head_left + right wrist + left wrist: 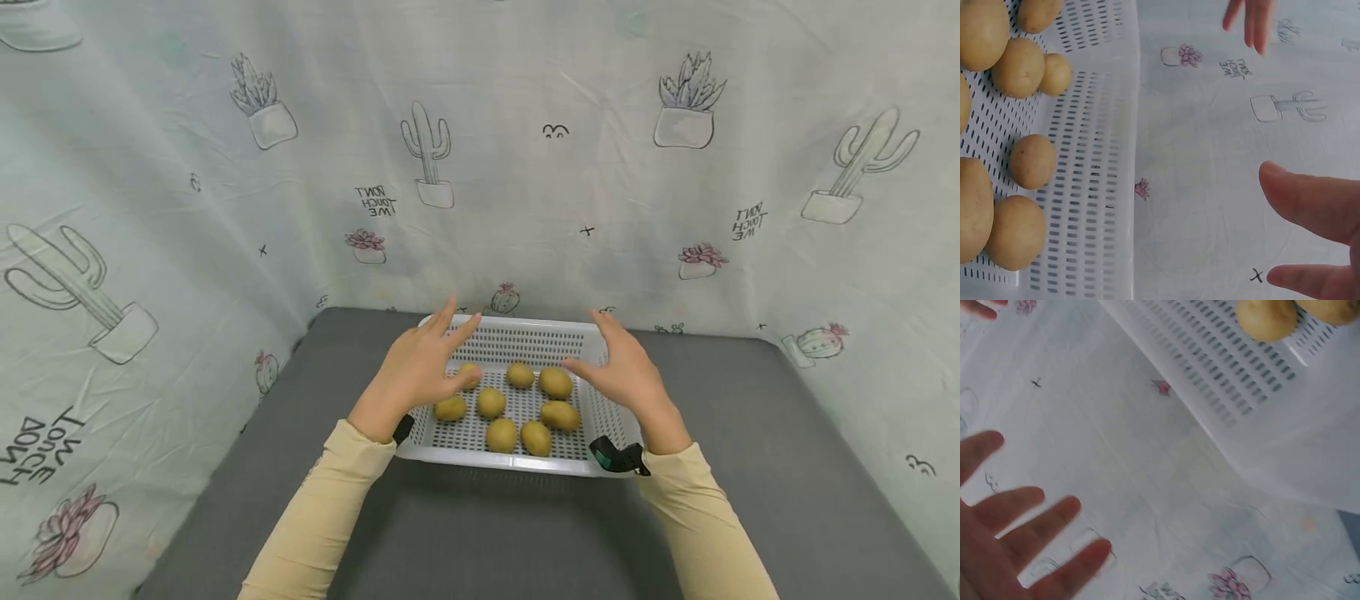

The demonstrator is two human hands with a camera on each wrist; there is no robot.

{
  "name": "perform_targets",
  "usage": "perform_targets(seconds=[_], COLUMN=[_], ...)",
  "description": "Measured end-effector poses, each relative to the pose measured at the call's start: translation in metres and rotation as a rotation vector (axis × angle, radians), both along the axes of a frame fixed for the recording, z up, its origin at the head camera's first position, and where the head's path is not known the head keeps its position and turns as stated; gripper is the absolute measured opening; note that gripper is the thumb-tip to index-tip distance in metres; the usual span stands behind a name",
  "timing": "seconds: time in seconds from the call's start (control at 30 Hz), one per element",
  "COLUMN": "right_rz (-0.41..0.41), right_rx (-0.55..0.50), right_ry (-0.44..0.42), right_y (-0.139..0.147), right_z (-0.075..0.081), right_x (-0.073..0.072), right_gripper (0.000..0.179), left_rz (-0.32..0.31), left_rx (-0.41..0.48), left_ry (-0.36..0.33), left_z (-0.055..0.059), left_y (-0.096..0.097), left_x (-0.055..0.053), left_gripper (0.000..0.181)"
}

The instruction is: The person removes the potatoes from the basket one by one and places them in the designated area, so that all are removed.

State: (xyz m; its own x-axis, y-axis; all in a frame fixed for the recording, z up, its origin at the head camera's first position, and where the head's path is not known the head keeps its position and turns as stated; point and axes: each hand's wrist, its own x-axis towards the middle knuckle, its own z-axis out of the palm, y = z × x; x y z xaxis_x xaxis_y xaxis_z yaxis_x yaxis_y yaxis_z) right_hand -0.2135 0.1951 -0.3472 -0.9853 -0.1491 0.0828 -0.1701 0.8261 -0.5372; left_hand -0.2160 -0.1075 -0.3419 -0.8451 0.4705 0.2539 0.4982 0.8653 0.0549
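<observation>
A white, rectangular, perforated plastic basket lies at the lower centre of the head view, with at least eight round-to-oval, yellow-brown potatoes loose on its floor. The left hand hangs over its left side and the right hand over its right; they are well apart, fingers spread, neither holding anything, and both wrist views show them clear of the rim. For handling the basket, a matched hold at the middle of both short sides would seem best, keeping it level, since the potatoes could roll; picking singly would suit thumb and fingertips. The left thumb partly hides one potato, and the black wrist devices sit over the near corners, where they might catch the rim. Beneath spreads a dark grey tabletop; pale cloth printed with cacti hangs close behind the far rim, leaving little room towards the upper frame.
</observation>
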Motion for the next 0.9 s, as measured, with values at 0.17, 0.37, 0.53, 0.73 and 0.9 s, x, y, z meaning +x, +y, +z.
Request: perform_targets(seconds=[0.17,0.37,0.53,0.73,0.9], right_rz=[-0.008,-0.018,0.014,0.068,0.093], right_rx=[-0.105,-0.158,-0.242,-0.341,-0.416], right_ry=[-0.03,-0.076,-0.083,-0.081,-0.084], right_y=[0.01,0.02,0.03,0.038,0.042], right_z=[-0.005,-0.007,-0.01,-0.018,-0.025], right_x=[0.004,0.008,0.007,0.005,0.002], right_gripper=[0.09,0.091,0.09,0.088,0.086], left_rz=[-0.077,-0.039,0.007,-0.001,-0.045], left_rx=[0.027,0.055,0.107,0.198,0.307], left_ry=[0.11,0.065,-0.035,-0.149,-0.2], left_z=[-0.009,-0.017,-0.027,-0.043,-0.057], left_y=[-0.015,-0.038,-0.058,-0.076,-0.086], left_x=[0.001,0.007,0.012,0.013,0.008], left_gripper=[0.068,0.071,0.071,0.07,0.069])
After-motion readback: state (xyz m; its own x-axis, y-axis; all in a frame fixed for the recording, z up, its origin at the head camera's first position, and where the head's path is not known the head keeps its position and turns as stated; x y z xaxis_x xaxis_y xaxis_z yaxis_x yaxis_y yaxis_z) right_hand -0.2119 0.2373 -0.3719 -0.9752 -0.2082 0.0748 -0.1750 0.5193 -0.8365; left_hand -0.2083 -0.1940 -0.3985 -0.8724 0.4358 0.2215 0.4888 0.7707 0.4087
